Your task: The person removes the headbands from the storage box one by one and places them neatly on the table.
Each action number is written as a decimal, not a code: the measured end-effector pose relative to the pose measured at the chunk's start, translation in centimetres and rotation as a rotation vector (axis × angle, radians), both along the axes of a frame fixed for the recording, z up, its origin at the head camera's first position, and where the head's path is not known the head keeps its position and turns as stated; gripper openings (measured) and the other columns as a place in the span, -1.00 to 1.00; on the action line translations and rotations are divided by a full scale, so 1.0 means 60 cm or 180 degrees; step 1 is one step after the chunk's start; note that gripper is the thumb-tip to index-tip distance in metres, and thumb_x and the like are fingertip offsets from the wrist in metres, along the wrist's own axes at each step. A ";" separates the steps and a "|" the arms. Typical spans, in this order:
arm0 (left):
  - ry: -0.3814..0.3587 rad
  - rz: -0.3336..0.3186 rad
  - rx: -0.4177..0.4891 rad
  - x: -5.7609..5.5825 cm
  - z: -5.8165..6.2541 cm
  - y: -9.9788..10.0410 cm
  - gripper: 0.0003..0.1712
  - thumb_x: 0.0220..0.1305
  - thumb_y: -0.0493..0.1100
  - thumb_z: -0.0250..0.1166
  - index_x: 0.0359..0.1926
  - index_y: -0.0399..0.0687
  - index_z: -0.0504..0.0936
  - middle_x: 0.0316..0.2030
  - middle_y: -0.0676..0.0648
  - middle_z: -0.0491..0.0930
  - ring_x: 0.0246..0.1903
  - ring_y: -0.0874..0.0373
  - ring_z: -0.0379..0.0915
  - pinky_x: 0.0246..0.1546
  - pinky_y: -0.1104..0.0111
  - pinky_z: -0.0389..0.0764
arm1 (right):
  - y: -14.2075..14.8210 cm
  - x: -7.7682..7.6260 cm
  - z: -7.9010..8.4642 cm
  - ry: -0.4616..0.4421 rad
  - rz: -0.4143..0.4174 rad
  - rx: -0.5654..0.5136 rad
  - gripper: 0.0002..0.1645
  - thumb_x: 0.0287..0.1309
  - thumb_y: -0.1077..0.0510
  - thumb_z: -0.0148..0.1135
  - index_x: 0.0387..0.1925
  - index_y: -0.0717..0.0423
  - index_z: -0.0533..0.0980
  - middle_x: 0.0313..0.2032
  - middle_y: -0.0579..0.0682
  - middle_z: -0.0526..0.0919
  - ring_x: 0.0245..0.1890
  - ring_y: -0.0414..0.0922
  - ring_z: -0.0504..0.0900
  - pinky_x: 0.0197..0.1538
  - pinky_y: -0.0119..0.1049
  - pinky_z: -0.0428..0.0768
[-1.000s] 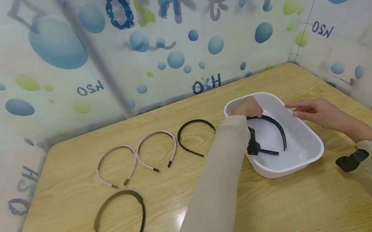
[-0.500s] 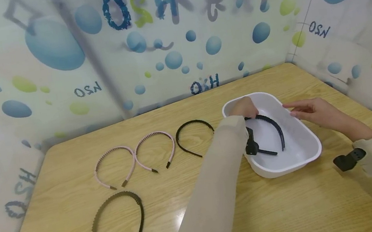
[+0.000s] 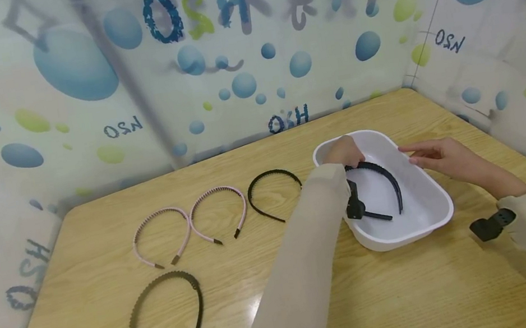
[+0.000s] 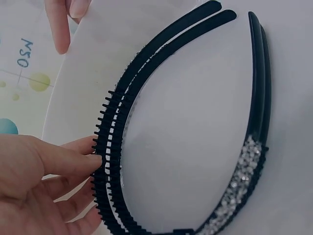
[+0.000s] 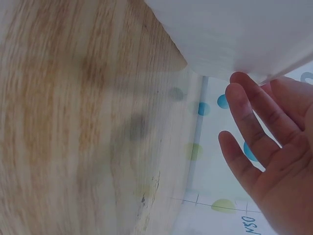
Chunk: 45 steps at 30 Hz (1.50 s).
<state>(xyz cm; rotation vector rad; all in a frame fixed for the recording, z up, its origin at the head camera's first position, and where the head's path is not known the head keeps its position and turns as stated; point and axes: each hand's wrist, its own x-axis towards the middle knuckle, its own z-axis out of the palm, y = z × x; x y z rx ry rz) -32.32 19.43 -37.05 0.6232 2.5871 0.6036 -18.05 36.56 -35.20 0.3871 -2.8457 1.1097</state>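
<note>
My left hand (image 3: 344, 152) reaches into a white plastic basin (image 3: 429, 218). In the left wrist view its thumb and fingers pinch the toothed side of the black headbands (image 4: 110, 152). Two of these lie nearly nested, one with silvery glitter stones (image 4: 239, 181) along its band. My right hand (image 3: 451, 158) holds the basin's right rim, the thumb over the edge. In the right wrist view several fingers (image 5: 254, 132) extend along the outer wall, one fingertip against it.
On the wooden table (image 3: 239, 281), left of the basin, lie two pink headbands (image 3: 187, 235) side by side, a thin black headband (image 3: 271, 172) and a larger dark headband (image 3: 158, 281) nearer the front. A patterned wall covering (image 3: 230, 78) stands behind.
The head view has shifted slightly. Both hands, the basin and the headbands keep about the same places relative to one another.
</note>
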 end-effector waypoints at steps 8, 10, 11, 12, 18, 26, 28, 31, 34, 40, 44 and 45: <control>0.0294 -0.0065 -0.0046 0.038 0.048 -0.023 -0.81 0.22 -0.13 0.23 -0.38 -0.15 0.68 -0.50 0.02 0.41 -0.56 0.24 0.25 -0.63 0.54 0.25 | 0.001 -0.001 0.000 0.0001 0.0007 -0.0004 -0.56 0.29 0.21 0.03 0.13 0.37 0.38 0.04 0.37 0.45 -0.21 -0.57 0.44 -0.23 -0.66 0.42; 0.0294 -0.0119 -0.0033 0.037 0.051 -0.023 -0.84 0.22 -0.16 0.22 -0.33 -0.10 0.71 -0.45 0.04 0.49 -0.54 0.26 0.26 -0.61 0.55 0.25 | 0.001 -0.001 0.001 -0.0046 -0.0035 0.0054 -0.57 0.29 0.22 0.03 0.14 0.36 0.38 0.03 0.37 0.46 -0.22 -0.57 0.43 -0.21 -0.60 0.46; 0.0280 -0.0142 -0.0011 0.038 0.053 -0.025 -0.84 0.22 -0.19 0.22 -0.30 -0.07 0.72 -0.41 0.06 0.55 -0.53 0.27 0.26 -0.62 0.55 0.24 | 0.001 -0.001 0.001 -0.0075 -0.0058 0.0087 -0.56 0.29 0.21 0.03 0.15 0.34 0.37 0.03 0.37 0.46 -0.21 -0.54 0.44 -0.20 -0.54 0.50; 0.0290 -0.0170 0.0009 0.040 0.055 -0.026 -0.83 0.23 -0.22 0.21 -0.25 -0.04 0.73 -0.35 0.09 0.59 -0.50 0.28 0.26 -0.60 0.56 0.24 | 0.001 0.000 0.001 -0.0103 -0.0077 0.0116 -0.56 0.29 0.21 0.02 0.15 0.34 0.37 0.03 0.37 0.46 -0.19 -0.48 0.48 -0.18 -0.47 0.53; 0.0237 -0.0209 0.0315 0.054 0.071 -0.036 -0.72 0.20 -0.38 0.18 -0.16 -0.02 0.70 -0.15 0.11 0.63 -0.31 0.33 0.38 -0.45 0.62 0.31 | 0.002 0.002 -0.001 -0.0139 -0.0111 0.0155 -0.55 0.29 0.19 0.02 0.17 0.32 0.36 0.07 0.36 0.43 -0.13 -0.32 0.52 -0.15 -0.33 0.56; 0.0285 -0.0438 0.0398 0.052 0.087 -0.046 -0.68 0.19 -0.42 0.16 -0.11 -0.03 0.68 -0.11 0.10 0.61 -0.04 0.31 0.41 -0.16 0.63 0.37 | 0.002 0.002 -0.003 -0.0059 -0.0085 0.0131 -0.55 0.29 0.19 0.04 0.14 0.33 0.38 0.06 0.37 0.43 -0.22 -0.62 0.37 -0.21 -0.52 0.50; 0.0239 -0.0410 0.0459 0.051 0.094 -0.048 -0.66 0.18 -0.43 0.16 -0.10 -0.02 0.68 -0.11 0.10 0.61 -0.01 0.30 0.40 -0.11 0.62 0.37 | 0.002 0.001 -0.003 -0.0067 -0.0099 0.0131 -0.55 0.29 0.17 0.04 0.15 0.33 0.38 0.06 0.37 0.43 -0.21 -0.61 0.38 -0.21 -0.54 0.49; 0.0146 -0.0368 0.0627 0.054 0.107 -0.052 -0.64 0.17 -0.46 0.16 -0.10 -0.04 0.68 -0.12 0.06 0.61 -0.05 0.26 0.42 -0.12 0.57 0.41 | 0.001 0.001 -0.002 -0.0078 -0.0103 0.0104 -0.54 0.29 0.15 0.03 0.15 0.32 0.38 0.07 0.37 0.42 -0.20 -0.61 0.39 -0.23 -0.62 0.43; 0.0070 -0.0363 0.0778 0.058 0.121 -0.057 -0.63 0.16 -0.48 0.15 -0.09 -0.07 0.67 -0.13 0.03 0.60 -0.10 0.24 0.43 -0.14 0.54 0.44 | 0.000 0.003 -0.001 -0.0104 -0.0106 0.0092 -0.54 0.29 0.15 0.03 0.16 0.32 0.38 0.08 0.36 0.42 -0.18 -0.55 0.42 -0.22 -0.63 0.42; 0.0161 -0.0677 0.0829 0.059 0.149 -0.067 -0.64 0.18 -0.45 0.16 -0.02 -0.11 0.62 -0.09 0.00 0.59 -0.08 0.21 0.44 -0.19 0.56 0.45 | -0.004 0.004 0.001 -0.0114 -0.0231 0.0197 -0.54 0.30 0.18 0.01 0.14 0.40 0.36 0.01 0.41 0.45 -0.07 0.18 0.52 -0.10 -0.10 0.54; 0.0213 -0.0811 0.0855 0.059 0.167 -0.074 -0.65 0.19 -0.43 0.17 -0.01 -0.13 0.61 -0.08 -0.01 0.59 -0.09 0.21 0.45 -0.22 0.58 0.46 | -0.004 0.002 0.001 -0.0134 -0.0238 0.0217 -0.53 0.30 0.19 0.00 0.14 0.43 0.35 0.01 0.43 0.44 -0.04 0.30 0.47 -0.07 0.04 0.48; 0.0229 -0.0829 0.0866 0.060 0.173 -0.076 -0.65 0.19 -0.43 0.17 -0.01 -0.14 0.61 -0.09 -0.01 0.59 -0.09 0.21 0.45 -0.22 0.58 0.46 | -0.004 0.002 0.001 -0.0125 -0.0225 0.0211 -0.54 0.30 0.20 0.00 0.13 0.43 0.35 0.01 0.43 0.44 -0.04 0.28 0.47 -0.08 -0.03 0.51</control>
